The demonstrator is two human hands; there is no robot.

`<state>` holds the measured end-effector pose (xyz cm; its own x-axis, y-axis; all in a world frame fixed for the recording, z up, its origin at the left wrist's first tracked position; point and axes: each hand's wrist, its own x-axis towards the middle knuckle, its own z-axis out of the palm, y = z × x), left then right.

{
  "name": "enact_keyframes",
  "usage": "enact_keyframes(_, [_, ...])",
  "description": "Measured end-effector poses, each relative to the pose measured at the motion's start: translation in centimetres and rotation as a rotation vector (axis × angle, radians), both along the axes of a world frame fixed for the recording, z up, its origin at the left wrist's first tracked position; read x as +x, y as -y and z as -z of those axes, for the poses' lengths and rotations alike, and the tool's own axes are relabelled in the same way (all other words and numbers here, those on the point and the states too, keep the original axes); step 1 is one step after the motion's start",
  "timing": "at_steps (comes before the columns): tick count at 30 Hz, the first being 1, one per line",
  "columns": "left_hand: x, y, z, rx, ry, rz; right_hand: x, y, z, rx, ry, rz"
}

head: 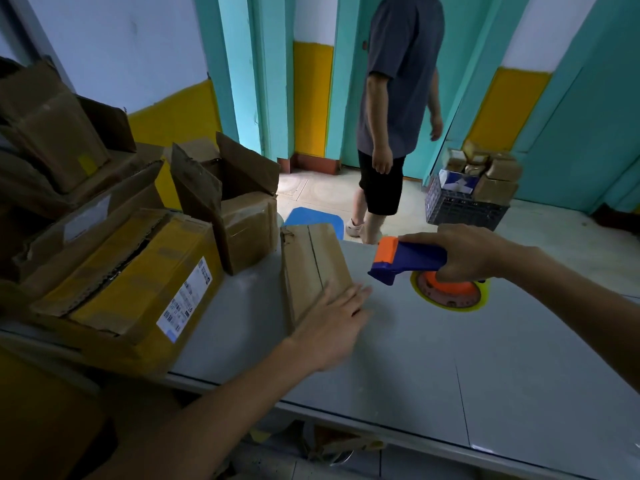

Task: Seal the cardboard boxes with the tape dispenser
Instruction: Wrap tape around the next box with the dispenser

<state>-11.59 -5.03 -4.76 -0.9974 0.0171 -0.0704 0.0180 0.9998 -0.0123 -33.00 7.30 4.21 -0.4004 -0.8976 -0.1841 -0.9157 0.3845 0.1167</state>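
Cardboard, brown and creased, makes up the small flat box (313,268) lying on your smooth grey worktop (450,358); a dark seam runs along its top. Your left hand (332,327) rests on its near end with the fingers straight and flat, gripping nothing. Your right hand (474,254) curls round the handle of the blue and orange plastic tape dispenser (408,259), held just right of the box and apart from it. Its round yellow-rimmed tape roll (450,292) hangs low over the worktop.

To your left sits a large cardboard box wrapped in yellow tape (138,289), bearing a white shipping label (183,299) whose print is too small to read. Behind it an open-flapped brown carton (242,216) holds a taped parcel. On the floor beyond, a dark slatted plastic crate (464,209) is heaped with small cartons, near a standing person (398,98).
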Motion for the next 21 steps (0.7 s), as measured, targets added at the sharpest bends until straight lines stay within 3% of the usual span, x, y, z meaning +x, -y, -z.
enact_keyframes(3, [0.1,0.2,0.9,0.011,-0.027,0.003,0.5,-0.1,-0.3,-0.002,0.005,-0.01])
enact_keyframes(7, [1.0,2.5,-0.5,0.223,0.015,0.032,0.7,-0.3,-0.7,-0.015,0.023,-0.015])
enact_keyframes(12, [0.8,3.7,1.5,-0.035,-0.009,-0.042,0.0,0.1,0.3,-0.01,0.008,-0.012])
enact_keyframes(21, [-1.4,5.7,1.5,0.047,-0.02,0.128,0.0,1.0,0.4,-0.101,-0.003,-0.028])
